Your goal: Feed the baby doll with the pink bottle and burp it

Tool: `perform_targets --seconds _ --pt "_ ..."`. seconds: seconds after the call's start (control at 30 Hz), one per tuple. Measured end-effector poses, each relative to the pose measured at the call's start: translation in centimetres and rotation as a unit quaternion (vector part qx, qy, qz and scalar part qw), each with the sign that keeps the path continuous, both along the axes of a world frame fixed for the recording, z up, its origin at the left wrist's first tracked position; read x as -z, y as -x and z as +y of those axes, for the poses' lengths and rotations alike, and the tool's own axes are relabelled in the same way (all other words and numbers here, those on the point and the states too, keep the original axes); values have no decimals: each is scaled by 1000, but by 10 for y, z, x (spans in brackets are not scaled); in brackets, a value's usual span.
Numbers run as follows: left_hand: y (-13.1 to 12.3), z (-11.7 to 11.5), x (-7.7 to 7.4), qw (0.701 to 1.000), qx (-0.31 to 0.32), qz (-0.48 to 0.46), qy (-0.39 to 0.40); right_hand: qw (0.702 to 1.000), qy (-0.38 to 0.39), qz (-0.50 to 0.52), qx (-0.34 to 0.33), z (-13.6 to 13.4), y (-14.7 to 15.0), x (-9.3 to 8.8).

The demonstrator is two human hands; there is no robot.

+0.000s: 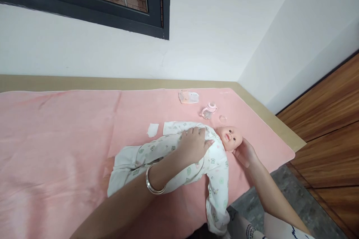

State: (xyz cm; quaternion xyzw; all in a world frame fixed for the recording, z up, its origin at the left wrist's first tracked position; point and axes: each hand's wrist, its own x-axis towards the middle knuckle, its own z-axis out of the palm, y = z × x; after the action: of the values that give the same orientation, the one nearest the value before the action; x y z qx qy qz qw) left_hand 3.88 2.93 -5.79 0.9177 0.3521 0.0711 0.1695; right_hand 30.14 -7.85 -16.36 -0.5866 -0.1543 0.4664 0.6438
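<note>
A baby doll (231, 137) in a white printed sleepsuit (215, 162) lies on its back on a pink blanket (61, 134), head to the right. My left hand (194, 144), with a silver bangle on its wrist, lies flat on the doll's chest, fingers stretched out. My right hand (244, 153) cups the underside of the doll's head, fingers curled against it. One suit sleeve hangs over the blanket's near edge.
A small pink feeding bottle (208, 111), a clear cap (223, 118) and a clear packet (189, 96) lie beyond the doll. A white cloth square (153, 129) sits near its arm. Beige surface edge, white walls, a dark window frame and wooden panelling at right surround the area.
</note>
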Motion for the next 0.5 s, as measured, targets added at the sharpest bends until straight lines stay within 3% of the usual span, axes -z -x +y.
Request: perform_targets --seconds 0.07,0.17,0.3,0.4,0.5 --pt "-5 4 11 1000 -13 -1 -1 997 -20 72 -1 0 12 -3" --pt "-5 10 18 1000 -16 -10 2 984 -54 165 -47 10 24 -22" --pt "1 12 24 999 -10 -39 -9 975 -38 186 -114 29 24 -46" --pt "9 11 31 997 6 -72 -25 978 -7 154 -138 45 15 -40" --pt "18 11 37 994 25 -100 -34 985 -34 85 -148 66 4 -19"
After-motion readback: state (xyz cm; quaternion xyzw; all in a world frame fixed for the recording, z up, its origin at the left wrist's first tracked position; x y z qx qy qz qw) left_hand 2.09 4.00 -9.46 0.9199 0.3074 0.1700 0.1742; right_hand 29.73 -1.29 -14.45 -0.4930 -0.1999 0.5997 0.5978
